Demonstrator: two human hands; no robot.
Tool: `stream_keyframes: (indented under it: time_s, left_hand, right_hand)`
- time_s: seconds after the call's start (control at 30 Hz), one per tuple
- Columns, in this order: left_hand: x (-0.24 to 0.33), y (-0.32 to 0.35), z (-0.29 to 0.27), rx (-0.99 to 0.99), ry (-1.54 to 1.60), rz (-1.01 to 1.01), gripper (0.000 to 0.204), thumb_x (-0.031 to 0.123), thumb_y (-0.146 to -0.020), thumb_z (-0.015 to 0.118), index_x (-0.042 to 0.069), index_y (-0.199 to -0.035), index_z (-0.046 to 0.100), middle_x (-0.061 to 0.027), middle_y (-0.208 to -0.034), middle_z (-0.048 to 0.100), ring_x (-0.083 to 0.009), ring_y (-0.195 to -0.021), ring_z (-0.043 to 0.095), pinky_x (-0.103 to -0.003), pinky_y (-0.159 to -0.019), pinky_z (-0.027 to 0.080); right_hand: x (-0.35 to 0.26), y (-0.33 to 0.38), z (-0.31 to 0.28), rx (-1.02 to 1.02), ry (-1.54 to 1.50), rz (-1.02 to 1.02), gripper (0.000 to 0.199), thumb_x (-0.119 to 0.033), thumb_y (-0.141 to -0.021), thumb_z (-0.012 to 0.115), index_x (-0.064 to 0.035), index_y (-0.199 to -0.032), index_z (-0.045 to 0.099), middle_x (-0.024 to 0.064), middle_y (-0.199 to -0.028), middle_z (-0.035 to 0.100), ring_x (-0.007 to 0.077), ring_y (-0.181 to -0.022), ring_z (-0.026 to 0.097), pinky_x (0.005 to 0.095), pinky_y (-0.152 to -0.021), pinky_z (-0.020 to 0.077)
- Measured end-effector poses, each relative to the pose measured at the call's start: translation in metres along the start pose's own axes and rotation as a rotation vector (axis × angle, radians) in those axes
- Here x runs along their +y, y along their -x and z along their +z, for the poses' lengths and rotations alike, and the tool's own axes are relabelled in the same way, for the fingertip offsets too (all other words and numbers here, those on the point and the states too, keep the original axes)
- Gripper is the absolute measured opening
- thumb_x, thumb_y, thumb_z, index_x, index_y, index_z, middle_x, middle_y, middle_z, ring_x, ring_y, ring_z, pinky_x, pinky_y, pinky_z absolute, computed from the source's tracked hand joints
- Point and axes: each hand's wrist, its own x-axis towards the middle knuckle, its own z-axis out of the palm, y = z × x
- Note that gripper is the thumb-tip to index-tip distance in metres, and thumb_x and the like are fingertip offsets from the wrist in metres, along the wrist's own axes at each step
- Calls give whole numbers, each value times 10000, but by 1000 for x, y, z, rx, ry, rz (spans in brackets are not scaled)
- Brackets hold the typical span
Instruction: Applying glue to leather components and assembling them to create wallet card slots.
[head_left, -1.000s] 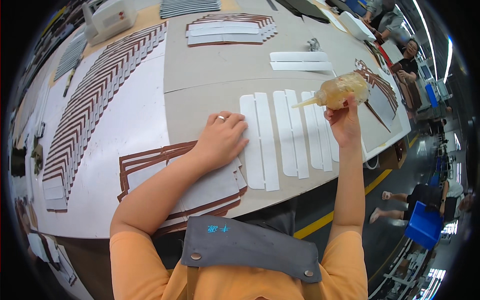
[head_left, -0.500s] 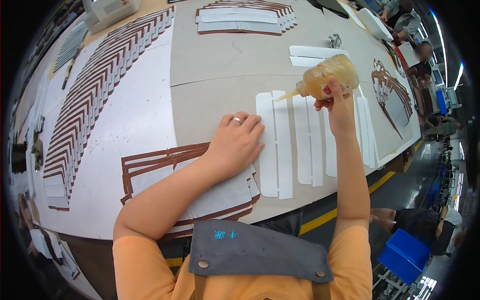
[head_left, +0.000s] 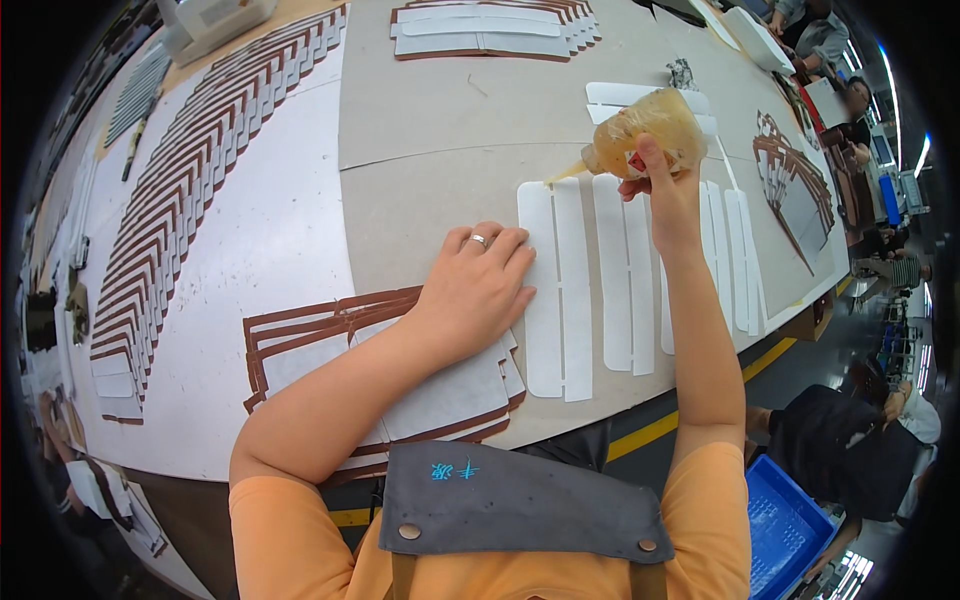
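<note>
My right hand [head_left: 662, 190] is wrapped round a clear squeeze bottle [head_left: 655, 125] of yellowish liquid, held tilted. Its thin nozzle points left and down, the tip at the far end of the nearest white strip piece [head_left: 545, 300]; whether it touches cannot be told. My left hand [head_left: 480, 285] lies palm down with its fingers stretched out, fingertips at the left edge of that piece. Beneath the hand and forearm is a fanned stack of grey panels with brown edges [head_left: 450, 395]. More white strip pieces [head_left: 617, 290] lie in a row to the right, partly hidden by my right forearm.
Overlapping brown-edged panels [head_left: 165, 220] run along the left; another stack [head_left: 490, 45] lies at the far side, another [head_left: 800, 190] at right. A white plastic container [head_left: 215, 25] stands far left. A blue crate [head_left: 785, 530] and other people are beyond the table's right edge.
My right hand has moved the bottle slightly away from me and left; its nozzle tip has shifted to the strip piece's far end. My left hand has stayed put.
</note>
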Motion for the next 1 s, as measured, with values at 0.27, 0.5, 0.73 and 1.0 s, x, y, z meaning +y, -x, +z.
stream_keyframes:
  time_s: [0.27, 0.5, 0.73, 1.0]
  left_hand:
    - [-1, 0, -1, -17, 4, -2, 278, 203, -762, 554, 41, -982, 502, -84, -1078, 484, -243, -1024, 432, -360, -876, 315]
    - [0, 0, -2, -9, 13, -5, 278, 191, -758, 560, 38, -982, 498, -86, -1082, 482, -245, -1024, 431, -363, -883, 312]
    - [-1, 0, -3, 3, 13, 4, 272, 181, -752, 567, 43, -976, 494, -86, -1083, 481, -252, -1018, 432, -366, -877, 319]
    - [-1, 1, -3, 4, 8, 13, 267, 181, -751, 569, 50, -970, 489, -86, -1075, 479, -261, -1009, 433, -371, -862, 331]
  right_hand:
    - [0, 10, -5, -21, 15, 6, 430, -372, -783, 592, -12, -985, 472, 56, -735, 519, 98, -446, 469, 195, -369, 389]
    - [-6, 33, -12, -109, -36, 85, 431, -378, -756, 626, -31, -960, 473, 39, -689, 511, 78, -414, 443, 181, -352, 366]
    - [-4, 63, -20, -72, -66, 174, 442, -344, -750, 643, -23, -994, 463, 45, -725, 529, 72, -461, 453, 182, -348, 372]
    - [-9, 106, -28, -71, -105, 247, 432, -317, -743, 652, -19, -994, 465, 54, -769, 546, 73, -506, 475, 181, -350, 383]
